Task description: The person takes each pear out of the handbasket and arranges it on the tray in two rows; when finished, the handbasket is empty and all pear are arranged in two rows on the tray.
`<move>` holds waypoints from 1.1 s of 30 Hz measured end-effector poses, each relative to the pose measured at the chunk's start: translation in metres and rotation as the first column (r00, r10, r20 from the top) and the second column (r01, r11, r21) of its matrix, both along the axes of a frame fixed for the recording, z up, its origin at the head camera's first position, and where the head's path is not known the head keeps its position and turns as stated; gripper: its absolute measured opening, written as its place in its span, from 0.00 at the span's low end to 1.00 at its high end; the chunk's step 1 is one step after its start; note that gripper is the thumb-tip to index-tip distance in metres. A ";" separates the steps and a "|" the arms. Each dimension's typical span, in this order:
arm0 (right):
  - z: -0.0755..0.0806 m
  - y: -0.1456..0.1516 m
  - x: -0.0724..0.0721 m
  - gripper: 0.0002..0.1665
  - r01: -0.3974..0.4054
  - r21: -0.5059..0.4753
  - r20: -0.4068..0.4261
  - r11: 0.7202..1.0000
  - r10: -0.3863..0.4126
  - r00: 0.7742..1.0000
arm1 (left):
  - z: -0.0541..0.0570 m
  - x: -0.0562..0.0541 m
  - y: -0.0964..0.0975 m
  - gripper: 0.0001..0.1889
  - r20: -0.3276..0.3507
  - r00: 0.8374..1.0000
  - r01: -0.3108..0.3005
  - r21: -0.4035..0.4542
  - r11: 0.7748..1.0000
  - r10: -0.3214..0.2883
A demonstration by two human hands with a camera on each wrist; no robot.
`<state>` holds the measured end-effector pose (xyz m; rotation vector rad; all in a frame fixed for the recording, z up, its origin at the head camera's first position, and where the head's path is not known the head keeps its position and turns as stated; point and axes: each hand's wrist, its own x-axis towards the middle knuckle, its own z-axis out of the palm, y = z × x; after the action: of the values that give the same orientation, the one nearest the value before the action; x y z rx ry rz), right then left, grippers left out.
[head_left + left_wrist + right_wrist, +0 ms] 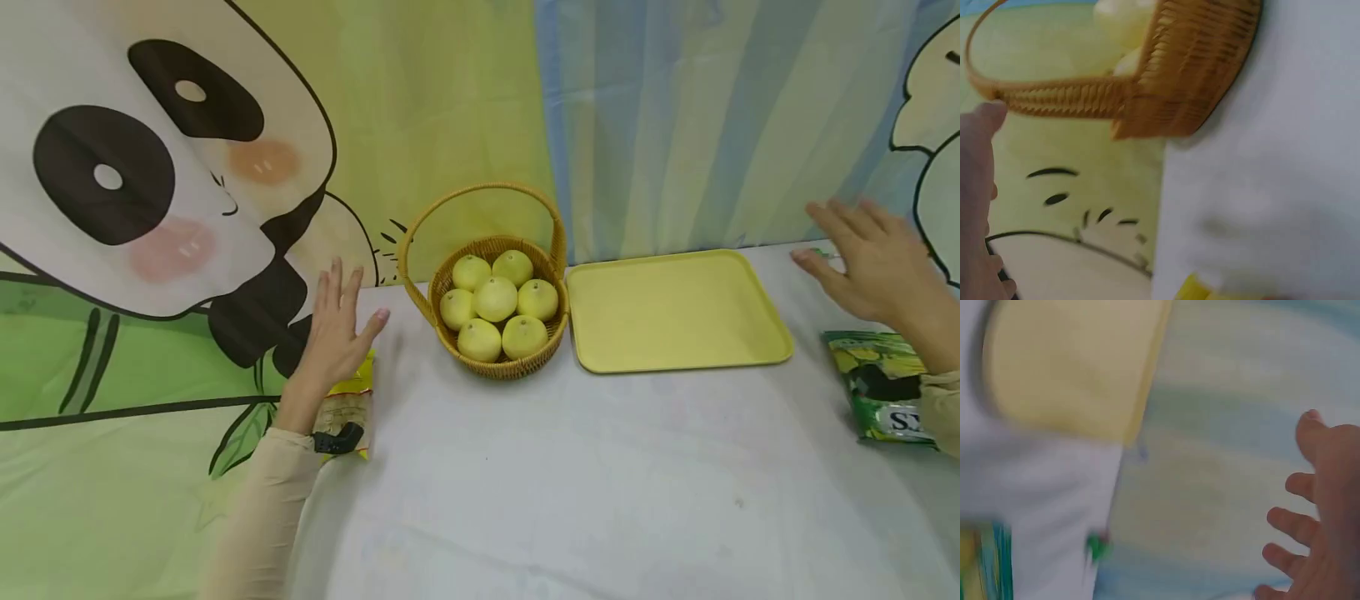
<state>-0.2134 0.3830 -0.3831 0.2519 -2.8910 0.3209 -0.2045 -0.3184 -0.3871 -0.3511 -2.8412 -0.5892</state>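
Note:
My left hand (334, 335) is held up with fingers straight, above a yellow-topped packet (351, 400) at the table's left edge. My right hand (879, 260) is raised with spread fingers, above a green packet (870, 375) on the right; neither hand holds anything. Between them stands a wicker basket (517, 368) with a tall arched handle, filled with several pale yellow-green round fruits (495, 298). A flat yellow tray (675, 312) lies just right of the basket. In the left wrist view the thumb overlaps the basket's handle (1066, 100), though the head view shows the hand apart from it.
A white cloth (555, 475) covers the table. Behind it hangs a printed curtain (450, 108) with a panda figure on the left. A small green item (1097, 547) lies near the table's back edge on the right, partly hidden by the right hand in the head view.

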 end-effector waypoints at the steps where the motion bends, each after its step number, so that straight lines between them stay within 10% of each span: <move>1: -0.001 -0.014 -0.001 0.47 -0.068 -0.034 -0.020 0.997 0.067 0.998 | -0.006 -0.004 0.006 0.48 0.009 0.999 0.032 0.026 0.999 -0.032; 6: 0.007 -0.101 -0.006 0.40 -0.348 -0.290 0.006 0.892 0.365 0.931 | -0.035 -0.029 0.037 0.51 0.038 0.987 0.145 0.232 0.962 -0.158; 9: 0.011 -0.153 -0.016 0.39 -0.444 -0.440 0.032 0.781 0.508 0.861 | -0.049 -0.044 0.053 0.52 0.030 0.981 0.162 0.426 0.890 -0.193; 14: 0.006 -0.234 -0.036 0.40 -0.537 -0.561 0.030 0.631 0.663 0.748 | -0.068 -0.059 0.072 0.56 0.027 0.975 0.123 0.764 0.634 -0.221; 17: 0.002 -0.273 -0.043 0.44 -0.569 -0.532 0.036 0.627 0.688 0.725 | -0.080 -0.063 0.085 0.53 0.002 0.972 0.110 0.878 0.466 -0.234; 20: -0.004 -0.304 -0.052 0.47 -0.574 -0.492 0.045 0.654 0.678 0.733 | -0.092 -0.066 0.098 0.49 -0.061 0.976 0.133 0.927 0.351 -0.208; 23: -0.011 -0.325 -0.063 0.50 -0.560 -0.446 0.072 0.698 0.651 0.755 | -0.103 -0.071 0.109 0.46 -0.115 0.982 0.161 0.922 0.352 -0.148; 28: -0.023 -0.346 -0.067 0.51 -0.529 -0.382 0.092 0.758 0.601 0.794 | -0.113 -0.068 0.117 0.45 -0.122 0.990 0.139 0.899 0.416 -0.066; 33: -0.029 -0.353 -0.064 0.47 -0.521 -0.421 0.026 0.743 0.584 0.812 | -0.116 -0.064 0.119 0.44 -0.159 0.987 0.150 0.930 0.335 0.000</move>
<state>-0.2778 0.0302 -0.4124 1.0639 -2.7347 1.0582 -0.2686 -0.1991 -0.5032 -0.2559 -1.8315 -1.9893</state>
